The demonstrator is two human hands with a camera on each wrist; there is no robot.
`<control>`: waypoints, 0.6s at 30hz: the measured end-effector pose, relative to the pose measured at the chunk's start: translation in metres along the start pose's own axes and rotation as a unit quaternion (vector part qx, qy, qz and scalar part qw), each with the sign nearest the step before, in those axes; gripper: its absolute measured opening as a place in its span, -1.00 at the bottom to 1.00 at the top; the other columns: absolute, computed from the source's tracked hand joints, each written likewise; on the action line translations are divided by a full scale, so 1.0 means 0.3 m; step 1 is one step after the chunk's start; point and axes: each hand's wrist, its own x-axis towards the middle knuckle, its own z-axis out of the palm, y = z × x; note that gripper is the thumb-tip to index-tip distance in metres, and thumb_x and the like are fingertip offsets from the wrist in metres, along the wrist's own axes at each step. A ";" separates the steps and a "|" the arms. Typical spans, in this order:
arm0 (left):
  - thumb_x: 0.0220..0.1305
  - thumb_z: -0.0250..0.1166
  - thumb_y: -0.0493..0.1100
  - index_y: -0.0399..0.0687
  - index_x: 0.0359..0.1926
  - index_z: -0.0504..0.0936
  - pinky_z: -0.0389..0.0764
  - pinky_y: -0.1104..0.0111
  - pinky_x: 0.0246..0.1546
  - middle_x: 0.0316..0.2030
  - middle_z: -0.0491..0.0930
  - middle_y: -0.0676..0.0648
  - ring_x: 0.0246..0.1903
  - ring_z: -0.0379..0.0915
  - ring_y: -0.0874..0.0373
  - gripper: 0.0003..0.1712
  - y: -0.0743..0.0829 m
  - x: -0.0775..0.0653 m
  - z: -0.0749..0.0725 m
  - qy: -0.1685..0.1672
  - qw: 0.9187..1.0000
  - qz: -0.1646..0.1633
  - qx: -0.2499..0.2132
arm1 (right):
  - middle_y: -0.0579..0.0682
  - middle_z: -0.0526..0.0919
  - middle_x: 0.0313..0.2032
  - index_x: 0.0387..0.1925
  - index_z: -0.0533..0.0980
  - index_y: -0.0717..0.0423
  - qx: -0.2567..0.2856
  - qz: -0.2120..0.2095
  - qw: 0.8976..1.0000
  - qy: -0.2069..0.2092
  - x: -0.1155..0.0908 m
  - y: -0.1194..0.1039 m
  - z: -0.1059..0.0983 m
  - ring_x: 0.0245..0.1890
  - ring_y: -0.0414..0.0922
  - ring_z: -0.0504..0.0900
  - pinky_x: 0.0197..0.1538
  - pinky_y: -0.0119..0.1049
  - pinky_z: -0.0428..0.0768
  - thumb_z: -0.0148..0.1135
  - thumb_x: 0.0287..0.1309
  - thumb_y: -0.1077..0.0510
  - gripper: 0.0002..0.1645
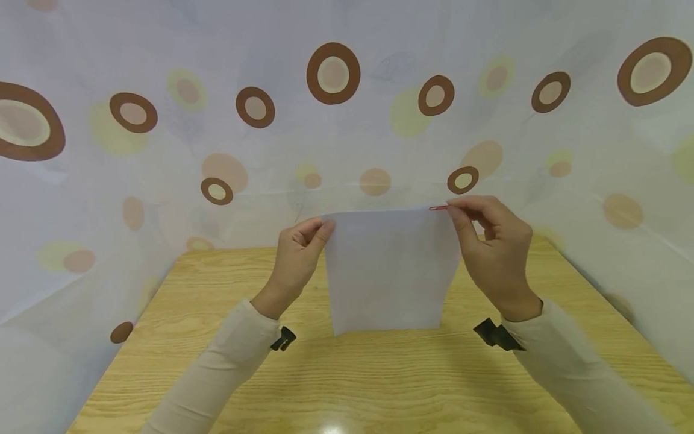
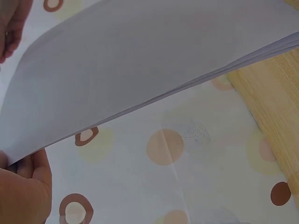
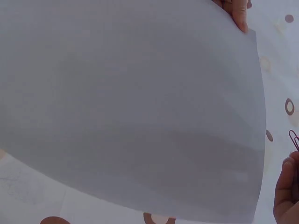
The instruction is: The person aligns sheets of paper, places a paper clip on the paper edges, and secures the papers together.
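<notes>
A small stack of white paper sheets [image 1: 393, 271] hangs upright over the table. My left hand [image 1: 295, 256] pinches its upper left corner between thumb and fingers. Layered edges of the sheets show along one side of the stack [image 2: 140, 79] in the left wrist view. Near the upper right corner, my right hand [image 1: 496, 247] pinches a red paper clip [image 1: 438, 208] by one end. In the right wrist view the clip [image 3: 294, 140] points out from the fingertips, beside the paper's edge, with a gap between.
Below lies a light wood-grain table [image 1: 379, 386]. Behind it and along both sides hangs a pale sheet [image 1: 368, 138] with brown, yellow and peach circles. Black straps [image 1: 496, 336] sit at both wrists over light sleeves.
</notes>
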 end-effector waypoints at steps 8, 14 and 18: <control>0.39 0.17 -0.21 -0.37 -0.57 0.41 0.03 0.42 -0.69 -0.76 0.07 0.07 -0.75 -0.08 0.25 -0.60 0.005 -0.005 0.002 0.002 1.000 -0.002 -0.004 | 0.23 0.68 -0.34 -0.31 0.63 0.41 -0.027 -0.019 0.999 -0.016 0.018 -0.013 0.077 -0.31 -0.24 0.61 -0.15 -0.44 0.56 0.23 0.04 0.55 -0.84; 0.38 0.17 -0.23 -0.38 -0.57 0.43 0.04 0.43 -0.71 -0.77 0.09 0.08 -0.76 -0.05 0.26 -0.61 0.004 -0.008 0.014 0.000 1.000 -0.001 -0.015 | 0.12 0.71 -0.33 -0.31 0.64 0.33 -0.072 -0.048 0.996 -0.033 0.022 -0.011 0.127 -0.33 -0.20 0.62 -0.15 -0.45 0.55 0.26 0.11 0.45 -0.90; 0.38 0.16 -0.25 -0.39 -0.56 0.45 0.05 0.43 -0.70 -0.76 0.10 0.08 -0.75 -0.04 0.26 -0.63 0.003 -0.007 0.020 -0.001 1.000 0.004 -0.016 | 0.12 0.70 -0.33 -0.31 0.64 0.33 -0.079 -0.073 0.993 -0.050 0.024 -0.010 0.153 -0.35 -0.13 0.61 -0.16 -0.46 0.54 0.27 0.12 0.42 -0.91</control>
